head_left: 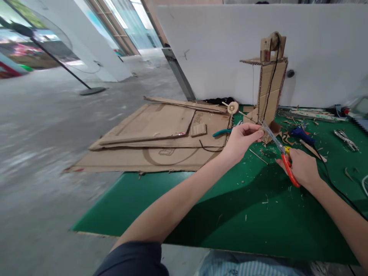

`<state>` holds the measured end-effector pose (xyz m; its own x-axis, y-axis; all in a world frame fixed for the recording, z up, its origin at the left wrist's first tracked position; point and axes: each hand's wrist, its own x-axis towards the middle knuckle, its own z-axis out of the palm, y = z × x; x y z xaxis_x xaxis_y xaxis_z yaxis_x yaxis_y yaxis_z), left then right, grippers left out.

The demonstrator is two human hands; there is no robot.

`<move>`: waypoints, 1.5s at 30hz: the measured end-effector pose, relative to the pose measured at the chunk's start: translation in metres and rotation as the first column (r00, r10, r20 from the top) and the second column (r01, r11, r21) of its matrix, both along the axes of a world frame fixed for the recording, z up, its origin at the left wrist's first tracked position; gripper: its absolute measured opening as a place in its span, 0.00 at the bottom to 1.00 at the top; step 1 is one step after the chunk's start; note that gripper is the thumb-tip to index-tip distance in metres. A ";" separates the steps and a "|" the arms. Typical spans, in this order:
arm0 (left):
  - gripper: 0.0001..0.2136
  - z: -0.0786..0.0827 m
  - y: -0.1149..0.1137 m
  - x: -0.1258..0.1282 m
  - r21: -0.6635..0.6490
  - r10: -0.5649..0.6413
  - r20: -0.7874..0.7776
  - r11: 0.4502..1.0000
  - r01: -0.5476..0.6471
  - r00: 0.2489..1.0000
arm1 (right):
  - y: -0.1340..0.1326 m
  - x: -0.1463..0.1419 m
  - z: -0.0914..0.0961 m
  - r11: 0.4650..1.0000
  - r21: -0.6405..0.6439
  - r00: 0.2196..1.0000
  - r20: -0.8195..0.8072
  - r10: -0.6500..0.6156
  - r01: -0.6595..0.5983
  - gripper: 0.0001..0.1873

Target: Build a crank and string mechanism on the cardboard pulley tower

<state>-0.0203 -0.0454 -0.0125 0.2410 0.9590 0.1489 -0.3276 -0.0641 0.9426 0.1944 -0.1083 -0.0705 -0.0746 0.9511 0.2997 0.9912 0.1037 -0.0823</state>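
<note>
My left hand (240, 142) is closed, with thumb and forefinger pinching a small tan piece, apparently cardboard (261, 130), mostly covered by the fingers. In my right hand (304, 166) is a pair of scissors (274, 138) with red and yellow handles. Their blades point up and left, with the tips beside the pinched piece; whether they touch it I cannot tell. Just behind the hands stands a tall cardboard tower (268, 90) with a spool and black cord on top. A round cardboard wheel (232, 107) on a thin stick lies behind my left hand.
Flat cardboard sheets (143, 126) cover the table's left side, with teal-handled pliers (222, 132) at their edge. A blue glue gun (303, 133), a coiled white cable (345, 140) and scraps lie on the green table (230, 214). A white panel (218, 53) rises behind.
</note>
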 end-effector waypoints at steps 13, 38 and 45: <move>0.08 -0.004 -0.005 0.005 0.034 -0.003 -0.012 0.999 0.004 1.000 | -0.004 -0.001 0.007 0.994 -0.112 1.000 -0.009 0.014 -0.015 0.22; 0.08 -0.005 -0.009 0.010 0.006 0.047 0.023 0.999 -0.047 0.999 | 0.005 -0.001 -0.002 0.995 -0.062 0.996 -0.047 0.080 -0.083 0.18; 0.10 -0.007 -0.013 0.014 -0.060 -0.009 0.162 0.998 0.019 0.987 | 0.005 0.001 -0.004 0.993 -0.035 0.992 -0.065 0.110 -0.112 0.20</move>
